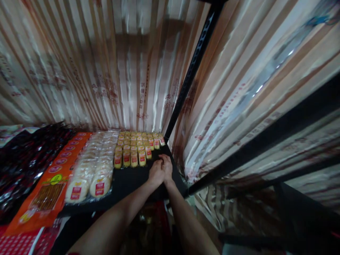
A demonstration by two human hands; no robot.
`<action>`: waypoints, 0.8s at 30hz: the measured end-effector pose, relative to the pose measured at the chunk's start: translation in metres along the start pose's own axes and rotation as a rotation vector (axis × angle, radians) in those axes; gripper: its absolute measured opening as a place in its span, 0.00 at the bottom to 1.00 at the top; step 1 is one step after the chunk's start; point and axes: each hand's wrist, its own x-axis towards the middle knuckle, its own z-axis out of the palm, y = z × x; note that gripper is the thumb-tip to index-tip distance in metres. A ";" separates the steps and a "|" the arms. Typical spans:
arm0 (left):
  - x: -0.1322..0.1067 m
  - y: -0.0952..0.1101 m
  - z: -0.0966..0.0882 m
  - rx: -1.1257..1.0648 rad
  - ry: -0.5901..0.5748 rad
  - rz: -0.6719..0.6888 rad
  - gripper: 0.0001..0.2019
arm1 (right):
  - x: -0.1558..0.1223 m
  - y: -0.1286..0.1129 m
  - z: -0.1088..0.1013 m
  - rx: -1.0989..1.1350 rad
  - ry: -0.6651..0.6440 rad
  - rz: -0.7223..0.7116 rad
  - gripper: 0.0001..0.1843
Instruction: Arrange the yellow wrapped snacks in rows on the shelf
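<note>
The left hand (156, 171) and the right hand (167, 165) meet at the fingers, side by side, with both forearms extended forward from the bottom edge. The fingers are bent and pressed close together; whether an item sits between them cannot be determined, as the palms are hidden. Both hands are positioned over the right-hand part of the black shelf (124, 182).

Just beyond and to the left of the hands stand the small yellow packets (134, 158), arranged in rows on the shelf, with red labels facing forward. The front rows end near the fingertips; the rear rows extend right toward the slotted black post (195, 58).

Left of the packets lie two columns of round white cakes (100, 185) in clear wrap. Next come an orange bag (44, 207) with brown sticks showing, then dark glossy packs (23, 164). A pleated, printed curtain (130, 78) forms the background.
</note>
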 end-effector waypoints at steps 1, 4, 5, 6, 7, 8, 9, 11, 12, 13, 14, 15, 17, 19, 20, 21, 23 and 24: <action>-0.009 -0.005 -0.001 0.051 -0.002 0.023 0.18 | -0.009 -0.005 -0.004 0.000 -0.019 -0.003 0.22; -0.035 -0.020 -0.005 0.123 -0.012 0.097 0.17 | -0.038 -0.018 -0.013 -0.015 -0.047 0.015 0.21; -0.044 -0.026 -0.007 0.120 -0.013 0.113 0.17 | -0.047 -0.022 -0.016 -0.021 -0.055 0.017 0.21; -0.053 -0.031 -0.008 0.111 -0.012 0.124 0.17 | -0.056 -0.026 -0.018 -0.025 -0.063 0.014 0.20; -0.061 -0.037 -0.010 0.097 -0.013 0.136 0.16 | -0.066 -0.029 -0.020 -0.026 -0.072 0.006 0.20; -0.070 -0.042 -0.011 0.084 -0.015 0.150 0.16 | -0.075 -0.032 -0.022 -0.025 -0.080 -0.005 0.19; -0.079 -0.047 -0.013 0.075 -0.016 0.167 0.16 | -0.084 -0.035 -0.024 -0.024 -0.085 -0.019 0.19; -0.096 -0.058 -0.016 0.074 -0.015 0.218 0.16 | -0.103 -0.041 -0.028 -0.023 -0.094 -0.060 0.18; -0.104 -0.063 -0.017 0.084 -0.016 0.244 0.16 | -0.113 -0.044 -0.030 -0.023 -0.098 -0.081 0.18; -0.113 -0.069 -0.019 0.102 -0.020 0.270 0.17 | -0.123 -0.046 -0.032 -0.023 -0.103 -0.100 0.18; -0.121 -0.075 -0.020 0.124 -0.029 0.295 0.17 | -0.134 -0.048 -0.033 -0.022 -0.111 -0.120 0.18; -0.129 -0.082 -0.021 0.148 -0.044 0.318 0.17 | -0.144 -0.050 -0.034 -0.020 -0.125 -0.139 0.18; -0.144 -0.095 -0.022 0.185 -0.079 0.356 0.16 | -0.163 -0.050 -0.035 -0.024 -0.172 -0.165 0.18; -0.154 -0.109 -0.020 0.180 -0.091 0.340 0.15 | -0.179 -0.046 -0.034 -0.068 -0.257 -0.145 0.18; -0.157 -0.115 -0.017 0.167 -0.094 0.300 0.15 | -0.185 -0.043 -0.033 -0.121 -0.313 -0.101 0.17; -0.160 -0.122 -0.015 0.147 -0.100 0.241 0.15 | -0.188 -0.039 -0.031 -0.201 -0.389 -0.036 0.18; -0.161 -0.134 -0.009 0.064 -0.116 0.057 0.13 | -0.191 -0.031 -0.026 -0.387 -0.562 0.099 0.18; -0.160 -0.141 -0.006 -0.004 -0.125 -0.060 0.12 | -0.191 -0.028 -0.023 -0.461 -0.644 0.143 0.18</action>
